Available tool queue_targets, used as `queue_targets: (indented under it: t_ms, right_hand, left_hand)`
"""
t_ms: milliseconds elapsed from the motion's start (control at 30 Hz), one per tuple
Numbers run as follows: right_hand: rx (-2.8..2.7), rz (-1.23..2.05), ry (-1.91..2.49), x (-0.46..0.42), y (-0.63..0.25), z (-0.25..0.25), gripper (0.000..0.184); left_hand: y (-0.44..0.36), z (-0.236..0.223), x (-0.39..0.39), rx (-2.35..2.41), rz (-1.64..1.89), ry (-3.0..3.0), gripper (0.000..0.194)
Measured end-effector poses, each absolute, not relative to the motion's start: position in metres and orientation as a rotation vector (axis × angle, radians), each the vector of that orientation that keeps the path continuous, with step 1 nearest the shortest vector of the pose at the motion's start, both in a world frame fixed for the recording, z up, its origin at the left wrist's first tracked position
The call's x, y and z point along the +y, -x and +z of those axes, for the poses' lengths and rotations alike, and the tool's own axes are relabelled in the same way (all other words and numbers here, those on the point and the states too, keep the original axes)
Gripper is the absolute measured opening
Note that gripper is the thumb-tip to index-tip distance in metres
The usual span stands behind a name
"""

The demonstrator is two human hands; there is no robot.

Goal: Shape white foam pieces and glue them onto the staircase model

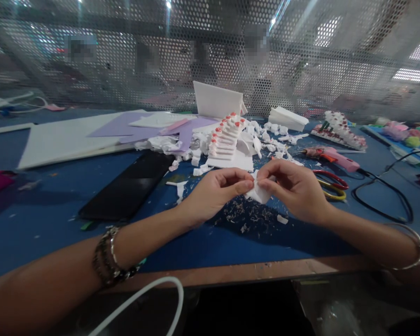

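A small white piece of paper or thin foam [260, 192] is pinched between both hands, low above the blue table. My left hand [219, 190] has thumb and index finger closed on its left side. From the other side, my right hand [294, 186] grips it with thumb and fingertips. Just beyond the hands stands a white stepped model [224, 147] with red-topped pieces along its steps, on a white base. White scraps [273, 142] lie heaped around the model, and tiny crumbs [245, 214] are scattered below my hands.
Left lie a black phone [126, 186], white sheets [63, 137] and purple sheets [115, 126]. Right are a pink glue gun [339, 158] with a black cord [381, 182], scissors [332, 184] with red and yellow handles, and another model [339, 130]. A perforated metal screen [126, 84] stands behind.
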State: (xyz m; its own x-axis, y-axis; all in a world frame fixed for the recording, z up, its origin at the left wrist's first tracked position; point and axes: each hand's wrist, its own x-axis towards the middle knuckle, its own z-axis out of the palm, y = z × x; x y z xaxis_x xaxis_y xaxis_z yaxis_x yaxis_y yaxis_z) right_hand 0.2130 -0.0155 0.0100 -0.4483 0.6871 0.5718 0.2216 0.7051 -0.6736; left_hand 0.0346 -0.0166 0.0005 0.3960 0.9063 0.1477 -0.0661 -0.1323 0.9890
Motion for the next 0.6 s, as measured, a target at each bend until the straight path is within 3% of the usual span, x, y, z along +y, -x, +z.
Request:
queue_targets:
  t_ms: [300,600]
  right_hand:
    - [-2.012,0.480,0.635,-0.016,-0.212,0.006,0.004]
    - [-2.062,0.197,0.630,-0.015,-0.208,0.009,0.003]
  left_hand:
    - [-0.039,-0.006,-0.016,0.681,1.027,-1.261,0.008]
    - [-0.042,0.002,-0.028,0.911,1.200,-1.491,0.013]
